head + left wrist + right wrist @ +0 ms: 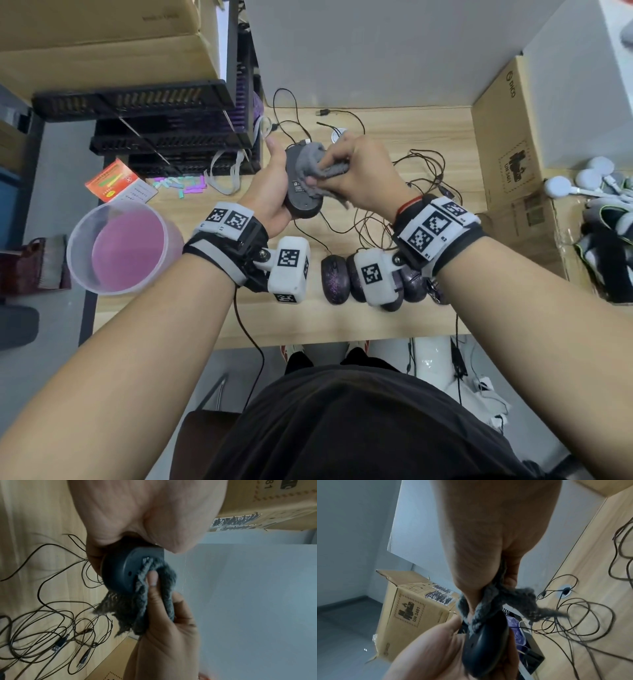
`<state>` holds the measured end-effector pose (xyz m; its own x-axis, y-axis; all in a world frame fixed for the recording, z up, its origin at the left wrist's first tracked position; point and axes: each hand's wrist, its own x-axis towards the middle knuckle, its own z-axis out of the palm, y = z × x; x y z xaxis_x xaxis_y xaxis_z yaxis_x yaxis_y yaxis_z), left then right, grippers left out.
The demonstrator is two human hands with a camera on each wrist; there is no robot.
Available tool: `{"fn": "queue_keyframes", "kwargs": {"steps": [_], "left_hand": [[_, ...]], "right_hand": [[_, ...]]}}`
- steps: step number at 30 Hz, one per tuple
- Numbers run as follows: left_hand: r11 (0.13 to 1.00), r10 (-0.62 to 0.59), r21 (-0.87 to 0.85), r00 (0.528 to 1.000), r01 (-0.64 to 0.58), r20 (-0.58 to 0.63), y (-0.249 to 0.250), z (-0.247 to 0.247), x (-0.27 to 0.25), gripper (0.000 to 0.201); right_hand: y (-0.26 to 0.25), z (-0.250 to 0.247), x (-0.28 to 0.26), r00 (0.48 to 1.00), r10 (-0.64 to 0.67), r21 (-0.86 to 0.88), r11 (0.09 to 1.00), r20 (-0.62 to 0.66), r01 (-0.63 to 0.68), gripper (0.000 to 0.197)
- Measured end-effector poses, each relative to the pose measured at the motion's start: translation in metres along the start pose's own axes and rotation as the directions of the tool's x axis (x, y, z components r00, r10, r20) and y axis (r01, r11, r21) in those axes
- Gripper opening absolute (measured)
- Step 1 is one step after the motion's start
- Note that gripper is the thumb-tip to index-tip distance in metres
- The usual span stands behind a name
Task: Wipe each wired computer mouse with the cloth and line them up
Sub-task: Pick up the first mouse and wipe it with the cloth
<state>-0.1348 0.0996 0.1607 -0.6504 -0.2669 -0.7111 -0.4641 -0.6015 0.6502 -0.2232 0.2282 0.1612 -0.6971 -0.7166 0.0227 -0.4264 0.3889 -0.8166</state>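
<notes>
1. The left hand [274,192] grips a dark mouse [301,186] above the wooden desk [404,137], underside facing up.
2. The right hand [359,174] pinches the grey cloth [318,161] and presses it against the mouse's underside.
3. Other mice [335,280] lie side by side at the desk's near edge, their cables [421,178] tangled behind.

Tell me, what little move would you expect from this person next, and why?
Probably another stroke of the grey cloth along the mouse. The left hand holds it underside up above the desk while the right hand presses the bunched cloth on its base. Setting it beside the row of mice likely comes after.
</notes>
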Motion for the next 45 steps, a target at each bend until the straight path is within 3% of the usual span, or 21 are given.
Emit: {"fn": "queue_keyframes", "kwargs": {"steps": [2, 6, 9, 13, 17, 23, 25, 27, 31, 34, 37, 39, 43, 45], "left_hand": [[1.000, 0.008, -0.020, 1.000, -0.008, -0.005, 0.000, 0.001, 0.002, 0.084], [0.998, 0.068, 0.014, 0.983, -0.066, -0.172, 0.001, 0.001, 0.006, 0.069], [0.994, 0.111, 0.040, 0.972, -0.105, -0.207, 0.004, -0.006, 0.007, 0.066], [0.998, 0.055, 0.001, 0.993, -0.055, -0.101, 0.002, -0.010, 0.005, 0.078], [0.999, 0.049, 0.004, 0.992, -0.050, 0.119, 0.000, 0.000, -0.007, 0.092], [0.978, 0.060, 0.192, 0.988, -0.087, 0.143, -0.002, 0.000, -0.011, 0.073], [0.992, 0.054, 0.110, 0.991, -0.068, 0.120, 0.000, 0.001, -0.009, 0.067], [0.998, 0.032, -0.053, 0.991, -0.026, 0.130, 0.005, 0.001, -0.010, 0.065], [0.926, -0.011, -0.371, 0.987, 0.071, 0.161, 0.008, 0.004, -0.015, 0.058], [0.896, -0.022, -0.436, 0.991, 0.079, 0.136, 0.005, 0.000, -0.017, 0.054], [0.895, -0.008, -0.445, 0.997, 0.042, 0.079, 0.006, -0.003, -0.017, 0.056], [0.906, 0.015, -0.424, 0.999, 0.006, 0.047, 0.007, -0.004, -0.017, 0.056], [0.907, 0.027, -0.421, 1.000, -0.022, 0.007, 0.010, -0.002, -0.026, 0.063], [0.929, 0.004, -0.370, 0.999, 0.013, 0.045, 0.009, 0.002, -0.030, 0.073]], "right_hand": [[0.000, 0.004, -0.002, 0.999, -0.040, -0.049, 0.998, 0.003, 0.040, 0.018], [-0.007, 0.027, -0.018, 0.952, -0.194, -0.136, 0.964, 0.238, 0.230, 0.018], [0.003, 0.019, -0.013, 0.980, -0.122, -0.010, 0.992, 0.158, 0.125, 0.020], [0.013, 0.004, -0.004, 0.990, 0.137, 0.134, 0.981, 0.008, -0.137, 0.025], [0.004, 0.012, -0.007, 0.994, 0.109, 0.311, 0.944, 0.009, -0.106, 0.021], [-0.003, 0.009, 0.002, 0.986, 0.153, 0.355, 0.927, -0.062, -0.122, 0.026], [-0.004, 0.010, 0.002, 0.987, 0.140, 0.353, 0.930, -0.074, -0.105, 0.032], [-0.009, 0.014, -0.004, 0.997, 0.073, 0.335, 0.940, -0.031, -0.058, 0.025], [-0.015, 0.025, -0.022, 0.994, -0.038, 0.204, 0.979, 0.099, 0.017, 0.022], [-0.003, 0.018, -0.016, 0.993, 0.019, 0.077, 0.997, 0.116, -0.028, 0.019], [0.007, 0.008, -0.012, 0.996, 0.087, -0.047, 0.995, -0.015, -0.088, 0.019], [0.007, 0.004, -0.012, 0.992, 0.107, -0.042, 0.993, -0.066, -0.110, 0.022], [-0.009, 0.008, -0.022, 0.999, -0.027, 0.076, 0.997, 0.025, 0.025, 0.024], [-0.018, 0.015, -0.026, 0.991, -0.082, 0.096, 0.993, 0.104, 0.072, 0.026]]}}
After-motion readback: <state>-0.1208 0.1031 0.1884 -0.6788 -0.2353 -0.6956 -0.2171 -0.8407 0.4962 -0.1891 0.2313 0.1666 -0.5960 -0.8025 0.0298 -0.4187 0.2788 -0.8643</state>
